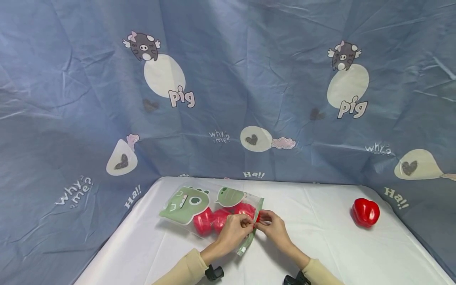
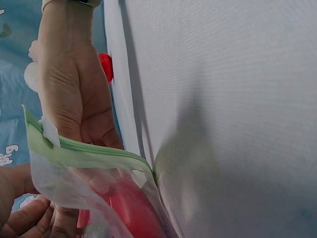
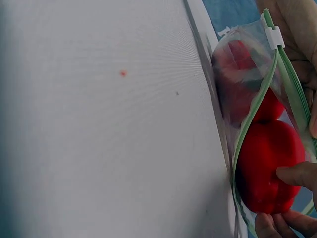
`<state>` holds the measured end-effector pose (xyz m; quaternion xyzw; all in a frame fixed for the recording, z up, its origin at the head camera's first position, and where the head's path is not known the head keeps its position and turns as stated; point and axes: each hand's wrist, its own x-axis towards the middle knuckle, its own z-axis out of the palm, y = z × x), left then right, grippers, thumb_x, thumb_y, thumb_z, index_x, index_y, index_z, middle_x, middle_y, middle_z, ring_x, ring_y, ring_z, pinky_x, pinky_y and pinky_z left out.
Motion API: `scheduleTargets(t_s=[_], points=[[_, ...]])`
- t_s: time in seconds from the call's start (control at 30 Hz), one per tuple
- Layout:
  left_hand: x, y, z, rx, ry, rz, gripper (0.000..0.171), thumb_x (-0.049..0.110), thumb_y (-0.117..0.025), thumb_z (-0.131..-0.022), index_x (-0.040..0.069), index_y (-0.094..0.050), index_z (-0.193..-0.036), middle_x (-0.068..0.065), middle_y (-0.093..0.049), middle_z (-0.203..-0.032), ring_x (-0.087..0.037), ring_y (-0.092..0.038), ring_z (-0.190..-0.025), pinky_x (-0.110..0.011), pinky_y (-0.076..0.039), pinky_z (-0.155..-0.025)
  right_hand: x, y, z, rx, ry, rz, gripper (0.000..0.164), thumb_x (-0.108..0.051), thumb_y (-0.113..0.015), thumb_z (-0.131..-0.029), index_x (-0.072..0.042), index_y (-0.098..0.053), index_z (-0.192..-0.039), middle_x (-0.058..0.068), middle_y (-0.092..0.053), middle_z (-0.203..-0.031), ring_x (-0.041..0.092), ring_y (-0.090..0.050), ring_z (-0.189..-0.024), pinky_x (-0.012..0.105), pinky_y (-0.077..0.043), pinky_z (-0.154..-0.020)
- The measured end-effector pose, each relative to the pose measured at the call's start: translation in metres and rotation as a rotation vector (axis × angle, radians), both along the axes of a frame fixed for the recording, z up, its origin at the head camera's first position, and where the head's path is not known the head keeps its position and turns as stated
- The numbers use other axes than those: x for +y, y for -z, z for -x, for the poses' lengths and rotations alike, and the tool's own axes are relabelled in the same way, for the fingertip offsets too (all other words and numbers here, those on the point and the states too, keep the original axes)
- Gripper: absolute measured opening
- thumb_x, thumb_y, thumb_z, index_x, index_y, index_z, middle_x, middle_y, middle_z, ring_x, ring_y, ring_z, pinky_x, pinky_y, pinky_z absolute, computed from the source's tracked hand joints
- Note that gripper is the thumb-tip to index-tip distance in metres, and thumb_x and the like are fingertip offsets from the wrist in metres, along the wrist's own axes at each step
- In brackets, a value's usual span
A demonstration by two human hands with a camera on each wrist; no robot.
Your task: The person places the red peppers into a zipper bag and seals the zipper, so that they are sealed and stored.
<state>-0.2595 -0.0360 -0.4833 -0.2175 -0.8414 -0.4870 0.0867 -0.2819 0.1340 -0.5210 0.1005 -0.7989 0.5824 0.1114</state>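
A clear slider zip bag (image 1: 185,204) with green monster prints lies on the white table, its green-edged mouth facing right. Several red bell peppers (image 1: 203,222) show through the plastic. My left hand (image 1: 233,229) pinches the mouth's edge, and the mouth gapes in the right wrist view. My right hand (image 1: 276,229) grips a red bell pepper (image 3: 270,158) at the opening, thumb (image 3: 297,176) on its side and fingers beneath. The bag's green rim (image 2: 99,151) partly covers the right hand in the left wrist view. A white slider (image 3: 275,38) sits at the near end of the rim.
Another red bell pepper (image 1: 365,212) rests on the right side of the white-covered table (image 1: 320,245). A blue curtain (image 1: 228,99) printed with pigs hangs behind the table.
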Motion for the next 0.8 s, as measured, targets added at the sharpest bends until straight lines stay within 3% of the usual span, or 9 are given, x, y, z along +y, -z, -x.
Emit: scheduleTargets(t_s=[0.47, 0.8], points=[[0.001, 0.001, 0.001, 0.003, -0.002, -0.008, 0.006, 0.003, -0.067, -0.08, 0.004, -0.072, -0.079, 0.004, -0.065, -0.067, 0.004, -0.052, -0.059, -0.017, -0.047, -0.055, -0.008, 0.004, 0.006, -0.001, 0.037, -0.085, 0.032, -0.008, -0.077, -0.076, 0.001, -0.065, -0.104, 0.014, -0.07, -0.099, 0.027, -0.068, -0.091, 0.021, -0.053, -0.073], [0.001, 0.002, 0.002, 0.003, -0.002, -0.007, 0.007, 0.003, -0.066, -0.081, 0.004, -0.073, -0.08, 0.003, -0.066, -0.067, 0.003, -0.053, -0.059, -0.017, -0.047, -0.054, -0.015, 0.004, 0.008, 0.004, 0.055, -0.119, 0.026, -0.007, -0.075, -0.075, 0.0, -0.065, -0.098, 0.014, -0.07, -0.095, 0.025, -0.069, -0.088, 0.025, -0.054, -0.073]])
